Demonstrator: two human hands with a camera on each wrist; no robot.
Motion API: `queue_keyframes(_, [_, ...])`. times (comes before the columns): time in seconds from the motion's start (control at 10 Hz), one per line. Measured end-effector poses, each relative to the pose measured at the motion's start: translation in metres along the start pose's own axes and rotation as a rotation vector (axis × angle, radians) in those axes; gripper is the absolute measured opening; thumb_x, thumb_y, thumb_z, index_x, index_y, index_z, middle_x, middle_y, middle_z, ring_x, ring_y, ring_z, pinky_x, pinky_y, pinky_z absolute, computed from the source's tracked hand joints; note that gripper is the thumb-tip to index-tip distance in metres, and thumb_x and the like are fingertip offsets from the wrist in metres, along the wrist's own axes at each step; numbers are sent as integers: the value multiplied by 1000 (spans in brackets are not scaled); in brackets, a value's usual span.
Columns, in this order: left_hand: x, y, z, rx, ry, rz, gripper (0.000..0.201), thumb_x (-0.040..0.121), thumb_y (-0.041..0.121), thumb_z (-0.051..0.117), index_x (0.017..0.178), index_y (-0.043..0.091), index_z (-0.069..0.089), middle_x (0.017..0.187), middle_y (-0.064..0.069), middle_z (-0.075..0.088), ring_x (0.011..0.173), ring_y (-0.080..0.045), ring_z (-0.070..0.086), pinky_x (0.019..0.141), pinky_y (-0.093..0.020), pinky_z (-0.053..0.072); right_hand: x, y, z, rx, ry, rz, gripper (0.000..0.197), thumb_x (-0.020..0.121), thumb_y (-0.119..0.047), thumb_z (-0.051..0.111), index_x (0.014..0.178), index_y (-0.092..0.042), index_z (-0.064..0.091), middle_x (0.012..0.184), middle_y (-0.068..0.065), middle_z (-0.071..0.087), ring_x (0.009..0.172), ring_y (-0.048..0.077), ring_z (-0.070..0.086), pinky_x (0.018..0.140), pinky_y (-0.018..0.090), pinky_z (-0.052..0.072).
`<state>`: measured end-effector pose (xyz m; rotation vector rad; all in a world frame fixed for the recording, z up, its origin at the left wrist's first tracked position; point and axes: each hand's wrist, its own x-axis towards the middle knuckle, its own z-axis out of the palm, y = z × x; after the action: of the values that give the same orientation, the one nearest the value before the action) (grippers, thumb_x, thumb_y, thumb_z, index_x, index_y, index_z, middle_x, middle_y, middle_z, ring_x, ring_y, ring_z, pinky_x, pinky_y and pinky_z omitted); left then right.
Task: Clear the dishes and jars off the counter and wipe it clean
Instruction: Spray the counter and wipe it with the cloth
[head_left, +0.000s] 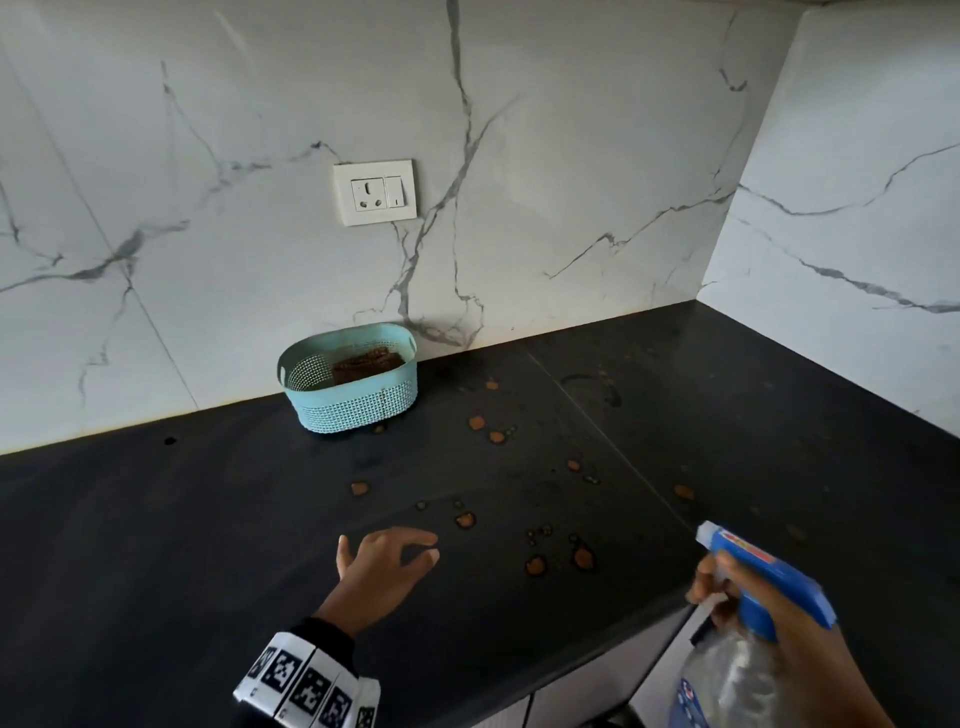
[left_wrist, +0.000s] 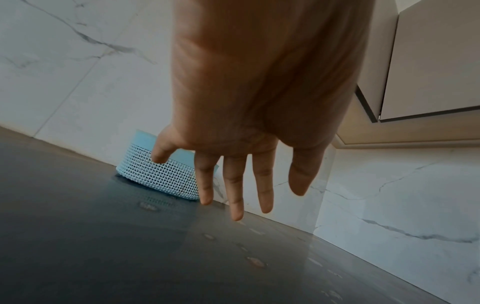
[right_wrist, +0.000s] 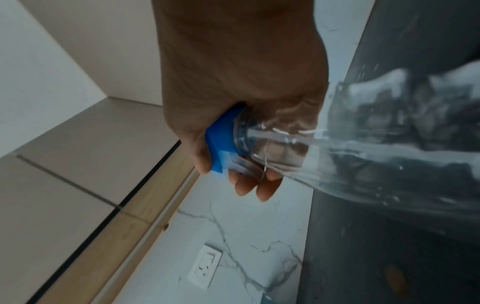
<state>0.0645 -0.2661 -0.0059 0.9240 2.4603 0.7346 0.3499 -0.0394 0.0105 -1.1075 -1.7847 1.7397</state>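
Note:
The black counter (head_left: 156, 519) carries several orange-brown spill spots (head_left: 465, 519) around its middle. My left hand (head_left: 387, 558) hovers just above the counter near the front, fingers spread and straight, holding nothing; the left wrist view shows the same left hand (left_wrist: 241, 179) with straight fingers. My right hand (head_left: 727, 587) grips the neck of a clear spray bottle with a blue trigger head (head_left: 763, 571) at the lower right, its nozzle aimed toward the spots. In the right wrist view the fingers (right_wrist: 249, 185) curl round the spray bottle (right_wrist: 363, 148).
A light blue perforated basket (head_left: 358, 400) with something brown inside stands against the marble backsplash. A white wall socket (head_left: 375, 192) is above it. The counter meets a side wall at the right corner. Upper cabinets (left_wrist: 428, 61) hang overhead.

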Motion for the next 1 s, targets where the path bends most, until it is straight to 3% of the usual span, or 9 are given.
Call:
queue_keyframes(0.1, [11, -12, -10, 3, -19, 29, 9, 93, 44, 48, 94, 53, 47, 126, 21, 54, 128, -2, 40, 113, -50, -6, -12, -29, 37, 27, -49, 177, 40, 64, -37, 83, 66, -2, 64, 64, 19, 63, 62, 29, 59, 71, 45, 50])
queue_keyframes(0.2, [18, -26, -17, -16, -29, 50, 9, 92, 42, 49, 95, 51, 48, 125, 21, 55, 126, -2, 41, 113, -48, -5, -24, -31, 64, 34, 13, 38, 51, 60, -59, 75, 64, -10, 67, 63, 14, 64, 58, 25, 60, 64, 40, 48])
queue_keyframes(0.3, [25, -41, -21, -31, -59, 78, 16, 92, 42, 50, 87, 55, 43, 122, 22, 55, 124, -1, 43, 114, -48, -4, -33, -23, 80, 66, 37, 100, 76, 26, -65, 84, 61, -1, 63, 58, 20, 59, 49, 22, 58, 56, 33, 49])
queue_keyframes(0.4, [29, -52, -25, -26, -79, 102, 15, 92, 41, 50, 89, 54, 45, 121, 22, 56, 124, -1, 44, 115, -49, -1, -39, -21, 86, 119, 99, 22, 63, 50, -41, 80, 79, 12, 63, 71, 27, 62, 48, 17, 61, 45, 23, 50])
queue_keyframes(0.5, [36, -60, -27, -15, -101, 119, 10, 93, 40, 49, 97, 50, 47, 124, 21, 55, 125, -1, 42, 114, -50, -3, -57, -31, 94, 114, 78, -19, 24, 64, -31, 70, 61, -7, 73, 62, 16, 65, 41, 9, 58, 41, 16, 46])
queue_keyframes(0.6, [45, -64, -27, -17, -125, 141, 11, 93, 41, 49, 97, 51, 47, 125, 20, 54, 127, -2, 41, 113, -50, -4, -55, -19, 96, -15, -10, 49, 14, 80, 1, 62, 68, 3, 67, 54, 9, 62, 52, 16, 59, 50, 20, 47])
queue_keyframes(0.7, [52, -62, -24, -8, -151, 148, 10, 93, 41, 49, 100, 48, 49, 125, 20, 54, 127, -3, 40, 113, -51, -3, -54, 3, 108, -121, -83, 107, 41, 67, -36, 79, 75, 0, 62, 59, 7, 61, 53, 7, 59, 56, 18, 48])
queue_keyframes(0.9, [55, -52, -15, 0, -182, 210, 12, 93, 40, 48, 103, 47, 50, 127, 19, 54, 129, -4, 38, 113, -51, -4, -68, 32, 115, -20, 107, 125, 28, 52, -63, 80, 52, -37, 70, 53, -13, 65, 47, -7, 58, 53, 6, 45])
queue_keyframes(1.0, [57, -41, -12, 0, -187, 253, 12, 93, 40, 48, 103, 47, 50, 126, 20, 54, 128, -4, 39, 113, -50, -4, -77, 41, 99, 50, 242, 95, 14, 78, -11, 73, 65, -12, 67, 51, -1, 66, 45, 2, 60, 49, 9, 46])
